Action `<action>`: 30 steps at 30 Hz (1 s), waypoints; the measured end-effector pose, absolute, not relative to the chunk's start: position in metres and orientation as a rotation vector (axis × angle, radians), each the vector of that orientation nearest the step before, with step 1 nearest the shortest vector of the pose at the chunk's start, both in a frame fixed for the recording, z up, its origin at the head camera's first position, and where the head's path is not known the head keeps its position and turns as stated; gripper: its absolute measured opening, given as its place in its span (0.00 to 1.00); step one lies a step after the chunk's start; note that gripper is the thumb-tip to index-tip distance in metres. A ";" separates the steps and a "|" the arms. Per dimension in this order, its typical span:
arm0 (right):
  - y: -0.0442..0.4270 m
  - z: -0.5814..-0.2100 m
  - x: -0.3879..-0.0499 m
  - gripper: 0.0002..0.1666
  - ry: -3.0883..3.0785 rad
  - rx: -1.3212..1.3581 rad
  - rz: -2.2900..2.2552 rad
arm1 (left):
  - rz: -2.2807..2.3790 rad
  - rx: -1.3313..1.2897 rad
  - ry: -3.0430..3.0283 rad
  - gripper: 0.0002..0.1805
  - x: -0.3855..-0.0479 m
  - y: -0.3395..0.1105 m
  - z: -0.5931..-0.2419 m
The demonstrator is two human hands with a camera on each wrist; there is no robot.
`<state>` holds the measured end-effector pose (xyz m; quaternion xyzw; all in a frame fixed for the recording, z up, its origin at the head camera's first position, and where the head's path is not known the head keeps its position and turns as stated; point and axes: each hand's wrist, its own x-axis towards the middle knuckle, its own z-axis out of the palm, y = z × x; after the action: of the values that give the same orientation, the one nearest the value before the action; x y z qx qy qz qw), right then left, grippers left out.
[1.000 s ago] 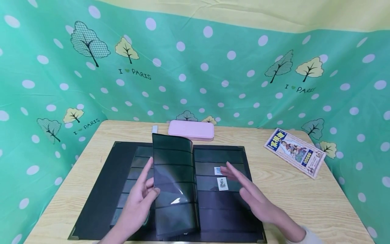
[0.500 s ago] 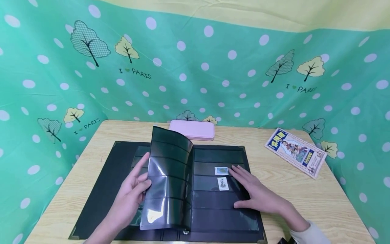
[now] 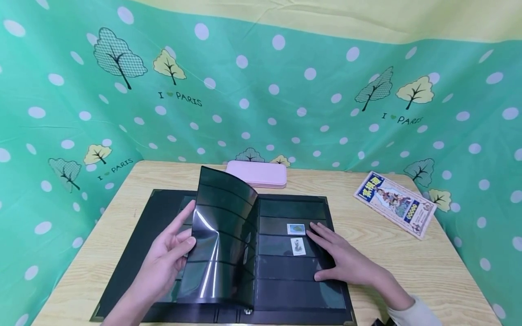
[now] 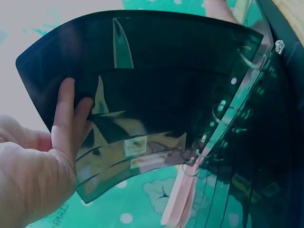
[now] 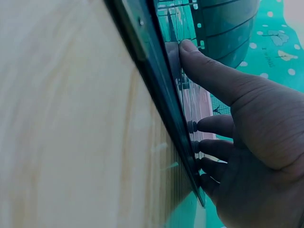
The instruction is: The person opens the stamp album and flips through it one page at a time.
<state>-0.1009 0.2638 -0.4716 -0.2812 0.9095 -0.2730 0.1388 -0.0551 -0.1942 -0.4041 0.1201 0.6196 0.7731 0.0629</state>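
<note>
A black stamp album (image 3: 126, 267) lies open on the wooden table. My left hand (image 3: 159, 260) pinches the outer edge of a dark pocket page (image 3: 224, 213), which stands raised and bowed. In the left wrist view, fingers of that hand (image 4: 38, 166) lie against this page (image 4: 156, 90), which hangs on the binder rings. On the right-hand page, my right hand (image 3: 346, 260) rests with fingers spread, as the right wrist view also shows. Just left of its fingertips sit a blue stamp (image 3: 296, 229) and, below that, a grey-white stamp (image 3: 298, 246).
Behind the album lies a pink case (image 3: 256, 174). A printed paper booklet (image 3: 394, 204) sits at the table's right back. Green dotted cloth (image 3: 261, 113) hangs behind and beside the table. Something black (image 3: 382, 322) shows beside the right sleeve at the lower edge.
My left hand has drawn the raised page leftward, bending it further over. The right hand has come down from above onto the right-hand page, uncovering the blue stamp.
</note>
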 end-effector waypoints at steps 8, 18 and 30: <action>0.265 -0.471 -0.101 0.63 2.659 -0.811 -0.739 | 2.372 0.437 1.836 0.40 -0.058 -0.220 -0.401; 0.265 -0.473 -0.103 0.65 2.663 -0.776 -0.767 | 2.252 0.330 2.062 0.39 -0.062 -0.247 -0.405; 0.265 -0.474 -0.102 0.65 2.666 -0.785 -0.784 | 1.960 0.124 2.378 0.39 -0.065 -0.271 -0.426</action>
<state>-0.1023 0.2649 -0.4739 -0.2698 0.9157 -0.2694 0.1267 -0.0654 -0.2712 -0.4261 0.0402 0.7707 0.6352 0.0286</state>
